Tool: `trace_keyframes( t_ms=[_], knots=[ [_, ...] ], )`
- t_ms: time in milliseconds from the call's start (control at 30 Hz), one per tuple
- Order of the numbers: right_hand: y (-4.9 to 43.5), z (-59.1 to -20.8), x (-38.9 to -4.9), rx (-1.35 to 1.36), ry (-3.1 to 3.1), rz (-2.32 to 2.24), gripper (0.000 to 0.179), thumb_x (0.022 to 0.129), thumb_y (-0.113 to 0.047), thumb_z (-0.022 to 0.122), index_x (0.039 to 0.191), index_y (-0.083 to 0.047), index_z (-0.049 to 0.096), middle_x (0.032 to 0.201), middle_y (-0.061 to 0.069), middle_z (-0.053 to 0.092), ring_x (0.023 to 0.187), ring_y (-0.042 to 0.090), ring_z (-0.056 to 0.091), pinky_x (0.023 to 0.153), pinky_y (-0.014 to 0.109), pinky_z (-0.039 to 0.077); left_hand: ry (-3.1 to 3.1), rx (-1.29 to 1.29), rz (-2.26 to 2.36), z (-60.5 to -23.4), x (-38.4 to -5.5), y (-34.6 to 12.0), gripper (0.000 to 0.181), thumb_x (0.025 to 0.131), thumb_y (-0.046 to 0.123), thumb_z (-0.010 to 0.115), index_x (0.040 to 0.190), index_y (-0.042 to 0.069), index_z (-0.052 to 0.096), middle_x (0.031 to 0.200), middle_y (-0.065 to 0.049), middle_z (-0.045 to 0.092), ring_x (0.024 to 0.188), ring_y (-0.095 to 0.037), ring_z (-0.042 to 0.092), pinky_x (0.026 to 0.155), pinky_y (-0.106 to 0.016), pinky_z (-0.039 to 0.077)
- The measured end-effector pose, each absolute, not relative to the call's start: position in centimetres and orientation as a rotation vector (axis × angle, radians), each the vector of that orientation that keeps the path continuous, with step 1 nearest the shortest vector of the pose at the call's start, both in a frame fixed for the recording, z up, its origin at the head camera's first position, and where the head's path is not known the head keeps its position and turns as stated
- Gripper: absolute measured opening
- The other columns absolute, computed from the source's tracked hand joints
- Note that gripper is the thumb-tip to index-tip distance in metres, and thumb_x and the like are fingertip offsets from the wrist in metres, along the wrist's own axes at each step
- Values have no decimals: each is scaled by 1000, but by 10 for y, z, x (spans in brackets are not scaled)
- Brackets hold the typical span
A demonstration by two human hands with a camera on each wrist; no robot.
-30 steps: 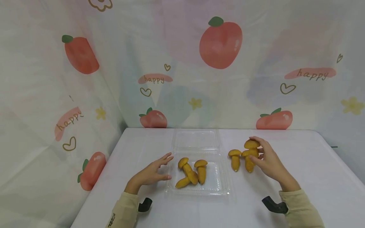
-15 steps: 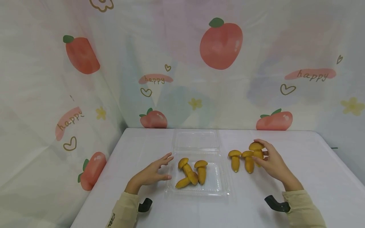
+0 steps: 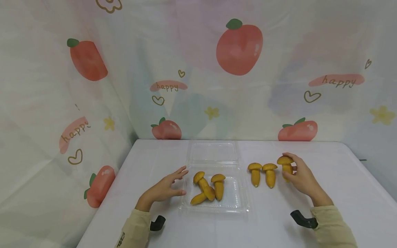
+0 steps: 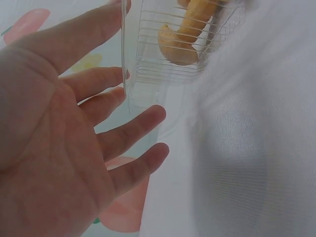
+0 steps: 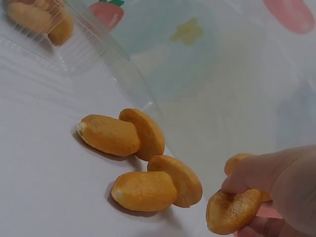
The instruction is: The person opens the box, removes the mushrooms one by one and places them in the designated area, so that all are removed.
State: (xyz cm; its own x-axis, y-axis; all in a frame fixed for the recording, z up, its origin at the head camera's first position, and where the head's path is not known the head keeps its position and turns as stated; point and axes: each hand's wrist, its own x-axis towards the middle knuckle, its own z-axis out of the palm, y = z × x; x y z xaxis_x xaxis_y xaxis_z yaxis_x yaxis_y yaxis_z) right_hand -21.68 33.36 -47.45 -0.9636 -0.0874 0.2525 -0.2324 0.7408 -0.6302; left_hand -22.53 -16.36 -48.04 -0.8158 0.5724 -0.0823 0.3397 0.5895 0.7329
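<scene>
My right hand [image 3: 302, 175] holds a yellow-brown mushroom [image 3: 286, 168] by its cap and stem, at the right end of a row. To its left, two similar mushrooms [image 3: 270, 175] lie on the table, stems toward me; the right wrist view shows them beside the held mushroom [image 5: 234, 211]. My left hand [image 3: 164, 187] is at the left edge of an open clear plastic clamshell box [image 3: 231, 205], fingers extended. In the left wrist view, the fingertips [image 4: 157, 113] are by the box wall. Inside the box lie mushrooms [image 3: 219, 187], two of them crossing.
The box lid [image 3: 214, 151] lies folded back toward the rear of the white table [image 3: 266, 220]. A patterned cloth wall [image 3: 198, 113] stands directly behind the table and along its left side. A black strap piece [image 3: 304, 219] sticks out from each sleeve.
My right hand has moved right with its mushroom, away from overlapping the middle one, so a gap now separates them. The left hand and the box have stayed put.
</scene>
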Motion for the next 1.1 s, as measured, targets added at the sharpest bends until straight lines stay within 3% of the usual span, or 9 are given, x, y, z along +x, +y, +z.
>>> trace_keyframes(
  t_ms=[333,400,467,567,667,800,967,1100],
  knots=[
    [342,-483,-220,255,-2770,1041,63,85,8,68,140,14,40,127,33,52,109,41,51,74,7,42,2504,725,1070,-482,-226,-164,77,94,26,73,158,9,34,171,-10,18,142,-40,46,114,-71,33],
    [343,-486,-221,258,-2779,1043,62,84,9,66,139,15,40,126,33,52,111,42,50,80,17,49,2506,727,1068,-482,-225,-164,77,94,26,73,158,9,34,171,-10,19,142,-40,46,114,-71,33],
    [345,-488,-222,252,-2795,1048,62,84,9,65,139,16,39,126,34,51,112,44,49,88,35,56,2507,732,1068,-482,-225,-164,77,94,26,73,158,9,34,171,-10,19,142,-40,46,114,-70,32],
    [346,-492,-223,229,-2832,1057,63,84,9,63,141,16,37,130,36,48,119,48,46,96,64,48,2510,732,1067,-481,-225,-164,77,94,26,73,158,9,34,171,-10,19,142,-40,46,115,-70,32],
    [347,-494,-225,203,-2875,1078,64,85,8,62,143,15,35,135,38,44,124,52,41,100,72,40,2519,740,1057,-480,-225,-163,77,94,26,73,158,9,34,171,-11,19,142,-40,47,114,-69,33],
    [347,-497,-226,158,-2934,1066,65,86,4,62,145,12,34,139,38,42,121,52,44,99,69,43,2518,744,1056,-481,-225,-163,77,94,26,73,158,9,34,171,-11,19,141,-40,47,114,-69,33],
    [348,-499,-227,120,-2964,1039,67,87,0,64,146,10,34,137,36,44,105,45,52,83,49,52,2516,735,1055,-481,-225,-163,78,94,26,73,158,9,33,171,-11,19,142,-40,47,114,-70,33],
    [348,-500,-227,117,-2964,1037,67,87,0,66,146,10,35,135,37,45,101,44,54,77,42,52,2515,719,1057,-480,-224,-163,77,94,26,73,158,9,34,171,-10,18,142,-40,46,115,-69,32]
  ],
)
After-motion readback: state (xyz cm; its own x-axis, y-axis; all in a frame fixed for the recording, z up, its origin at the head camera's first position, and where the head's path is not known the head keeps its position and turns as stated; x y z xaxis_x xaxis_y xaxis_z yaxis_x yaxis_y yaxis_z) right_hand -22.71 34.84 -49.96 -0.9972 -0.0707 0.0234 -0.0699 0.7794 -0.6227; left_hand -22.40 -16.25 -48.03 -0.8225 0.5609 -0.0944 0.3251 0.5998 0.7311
